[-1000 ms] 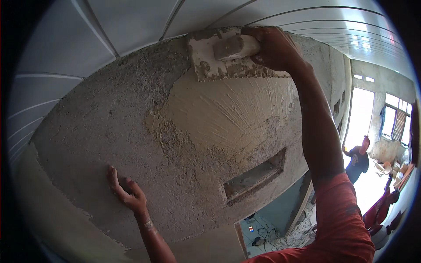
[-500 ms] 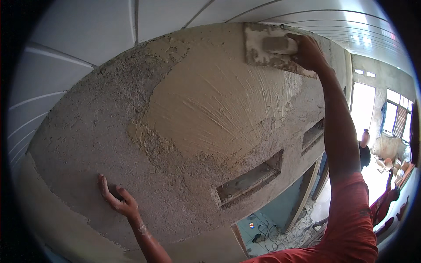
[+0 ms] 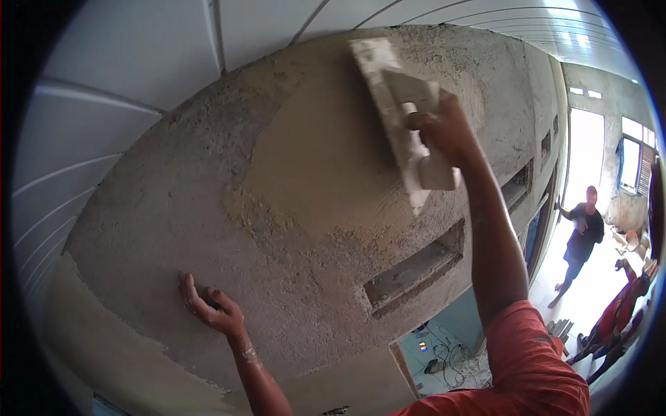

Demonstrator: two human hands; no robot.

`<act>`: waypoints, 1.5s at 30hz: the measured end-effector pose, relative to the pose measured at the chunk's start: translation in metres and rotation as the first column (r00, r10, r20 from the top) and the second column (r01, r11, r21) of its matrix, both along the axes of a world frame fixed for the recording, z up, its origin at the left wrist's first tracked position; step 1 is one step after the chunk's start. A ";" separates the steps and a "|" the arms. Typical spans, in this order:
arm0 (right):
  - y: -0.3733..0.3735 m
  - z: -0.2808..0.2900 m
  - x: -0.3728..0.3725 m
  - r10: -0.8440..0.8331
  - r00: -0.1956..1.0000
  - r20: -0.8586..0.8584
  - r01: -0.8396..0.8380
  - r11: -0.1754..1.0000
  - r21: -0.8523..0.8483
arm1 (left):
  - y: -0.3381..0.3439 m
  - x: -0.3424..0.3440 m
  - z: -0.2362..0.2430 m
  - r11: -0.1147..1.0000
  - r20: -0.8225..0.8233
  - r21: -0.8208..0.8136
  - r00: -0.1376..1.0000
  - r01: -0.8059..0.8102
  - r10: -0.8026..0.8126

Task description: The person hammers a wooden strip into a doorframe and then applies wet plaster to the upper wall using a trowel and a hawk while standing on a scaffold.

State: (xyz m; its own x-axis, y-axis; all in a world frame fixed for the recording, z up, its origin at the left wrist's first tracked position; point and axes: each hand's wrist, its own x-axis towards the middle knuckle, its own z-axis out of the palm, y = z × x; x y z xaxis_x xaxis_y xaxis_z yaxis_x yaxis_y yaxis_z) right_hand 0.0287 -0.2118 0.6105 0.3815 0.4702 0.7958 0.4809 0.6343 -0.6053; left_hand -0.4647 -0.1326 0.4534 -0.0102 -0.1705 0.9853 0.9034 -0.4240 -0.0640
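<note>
My right hand (image 3: 444, 135) grips the handle of a rectangular plastering float (image 3: 388, 118) high on the wall. Its pale, plaster-smeared board is steeply slanted and seen nearly edge-on, slightly blurred, so I cannot tell how much of it touches the wall. Beside it on the left spreads a patch of wet beige plaster (image 3: 312, 152), mostly smooth with a ragged lower edge. My left hand (image 3: 214, 305) is open at the lower left, fingers a little curled, by the rough grey wall (image 3: 166, 215); whether the palm presses on it is hidden.
White ceiling panels (image 3: 263, 28) meet the wall's top. Below the plaster is a rectangular recess (image 3: 416, 270), above a doorway with cables (image 3: 451, 364) on the floor. At right, one person (image 3: 585, 229) stands in dark clothes, another (image 3: 617, 312) in red.
The float has swung left and down from the upper right and turned steeper. Ridges in the plaster look smoothed. My view has shifted, and the person in dark clothes now shows fully.
</note>
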 end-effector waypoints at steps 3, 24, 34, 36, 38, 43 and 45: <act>0.024 0.000 -0.056 -0.214 0.938 0.271 0.159 0.965 0.210 | 0.003 -0.001 0.000 1.000 -0.015 0.005 1.000 -0.017 0.017; 0.008 0.027 -0.165 -0.424 0.557 0.714 0.543 0.836 0.073 | 0.009 -0.005 -0.008 0.995 -0.008 0.020 0.996 0.093 -0.093; -0.010 -0.066 -0.094 -0.362 0.917 0.167 0.359 0.932 0.048 | -0.001 -0.049 -0.007 0.980 -0.193 -0.106 0.963 0.171 -0.189; -0.019 -0.039 -0.088 -0.143 0.987 -0.070 0.135 0.985 -0.110 | 0.004 -0.061 -0.008 0.987 -0.198 -0.055 0.967 0.154 -0.162; 0.001 -0.025 -0.094 -0.123 0.990 -0.064 0.120 0.992 -0.049 | 0.000 -0.056 -0.009 0.992 -0.210 -0.037 0.970 0.119 -0.124; 0.022 0.004 -0.181 -0.261 0.926 0.272 0.242 0.965 0.102 | 0.006 -0.061 -0.009 0.995 -0.202 -0.022 0.974 0.100 -0.102; 0.007 0.013 -0.223 -0.211 0.916 0.341 0.240 0.970 -0.043 | 0.006 -0.061 -0.009 0.992 -0.200 -0.032 0.971 0.125 -0.129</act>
State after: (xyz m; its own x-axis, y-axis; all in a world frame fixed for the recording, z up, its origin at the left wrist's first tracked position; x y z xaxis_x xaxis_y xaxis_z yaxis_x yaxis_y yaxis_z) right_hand -0.1945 -0.2046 0.6238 0.2065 0.4717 0.8573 0.7871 0.4404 -0.4319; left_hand -0.5261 -0.1262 0.4440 0.1685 -0.1621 0.9723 0.8113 -0.5375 -0.2302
